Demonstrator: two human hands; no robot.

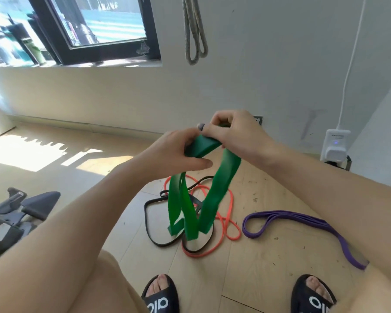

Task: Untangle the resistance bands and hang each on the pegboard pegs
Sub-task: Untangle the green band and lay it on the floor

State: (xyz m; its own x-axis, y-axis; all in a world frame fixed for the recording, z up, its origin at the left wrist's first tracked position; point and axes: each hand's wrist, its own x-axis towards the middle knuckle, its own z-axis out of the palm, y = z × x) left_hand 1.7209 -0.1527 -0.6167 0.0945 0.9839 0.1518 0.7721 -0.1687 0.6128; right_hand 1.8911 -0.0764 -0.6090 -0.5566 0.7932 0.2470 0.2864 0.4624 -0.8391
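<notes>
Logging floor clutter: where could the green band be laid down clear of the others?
Bare floor lies between the sandals and the orange band; also left, near the sunlit patch. Crowded under the green band, where black band and orange overlap.

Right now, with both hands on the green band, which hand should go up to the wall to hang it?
Right, probably. The right hand grips the green band at its top fold, higher and nearer the wall than the left hand. No peg shows in this view.
</notes>
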